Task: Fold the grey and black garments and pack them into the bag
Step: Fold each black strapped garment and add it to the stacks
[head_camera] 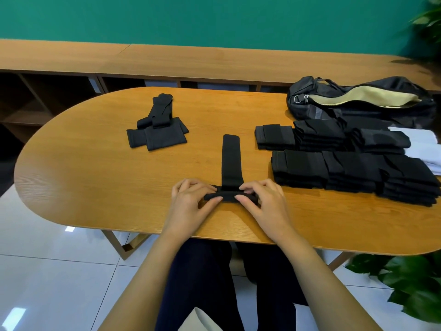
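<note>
A long black garment (231,161) lies lengthwise on the wooden table (95,187), its near end rolled into a short bar. My left hand (191,199) pinches the left end of that roll and my right hand (260,199) pinches the right end, thumbs in front and fingers curled over the top. Folded black garments (346,173) are stacked in rows at the right. A loose pile of unfolded black garments (158,127) sits at the far left. The open black bag (358,101) with a beige lining lies at the far right.
White folded cloth (422,146) shows behind the stacks at the right edge. A wooden shelf unit (191,60) runs along the green wall. Potted plant leaves (410,283) stand near the table's front right. My legs are under the table's front edge.
</note>
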Motion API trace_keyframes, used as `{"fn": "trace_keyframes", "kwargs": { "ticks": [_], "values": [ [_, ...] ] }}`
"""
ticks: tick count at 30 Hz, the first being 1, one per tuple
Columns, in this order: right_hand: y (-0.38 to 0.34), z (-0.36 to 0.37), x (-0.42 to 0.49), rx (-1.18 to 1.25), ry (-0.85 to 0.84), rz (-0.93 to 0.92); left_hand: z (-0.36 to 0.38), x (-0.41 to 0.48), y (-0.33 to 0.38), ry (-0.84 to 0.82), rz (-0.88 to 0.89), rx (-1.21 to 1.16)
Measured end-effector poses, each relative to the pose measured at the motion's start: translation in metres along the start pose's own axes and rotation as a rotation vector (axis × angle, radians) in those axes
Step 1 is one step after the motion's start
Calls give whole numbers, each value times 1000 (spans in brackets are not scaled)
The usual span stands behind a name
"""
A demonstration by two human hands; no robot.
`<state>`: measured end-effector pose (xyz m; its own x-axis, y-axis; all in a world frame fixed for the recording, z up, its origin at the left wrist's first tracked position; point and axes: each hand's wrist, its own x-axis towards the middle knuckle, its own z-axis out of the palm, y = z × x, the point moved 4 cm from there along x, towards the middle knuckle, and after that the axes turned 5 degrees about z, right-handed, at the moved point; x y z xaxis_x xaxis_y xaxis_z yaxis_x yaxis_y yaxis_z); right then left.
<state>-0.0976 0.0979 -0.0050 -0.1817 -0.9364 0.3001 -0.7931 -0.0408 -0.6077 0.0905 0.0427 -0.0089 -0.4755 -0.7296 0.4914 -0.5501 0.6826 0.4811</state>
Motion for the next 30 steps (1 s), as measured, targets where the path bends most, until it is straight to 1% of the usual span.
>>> {"fn": "trace_keyframes", "kwargs": {
  "ticks": [4,7,11,14,16,20,24,28,30],
  "values": [
    [2,1,3,-54,-31,-56,-2,-1,-3,48,-48,-50],
    [3,4,3,-52,-46,-59,-2,1,-4,34,-60,-90],
    [8,2,0,33,-34,66,0,1,-6,-8,-49,-95],
    [11,1,0,101,-43,135,1,-1,-8,-15,-83,-86],
    [10,-1,1,118,-37,145,0,-1,-8,-8,-110,-85],
    [10,-1,1,59,-28,104,-1,0,-5,-6,-88,-89],
    [14,2,2,59,-18,127,0,1,-6,-6,-94,-86],
    [17,3,2,41,-2,183,-2,0,-11,66,-192,-164],
    [17,2,2,47,18,217,-1,-1,-12,68,-227,-175]
  ]
}}
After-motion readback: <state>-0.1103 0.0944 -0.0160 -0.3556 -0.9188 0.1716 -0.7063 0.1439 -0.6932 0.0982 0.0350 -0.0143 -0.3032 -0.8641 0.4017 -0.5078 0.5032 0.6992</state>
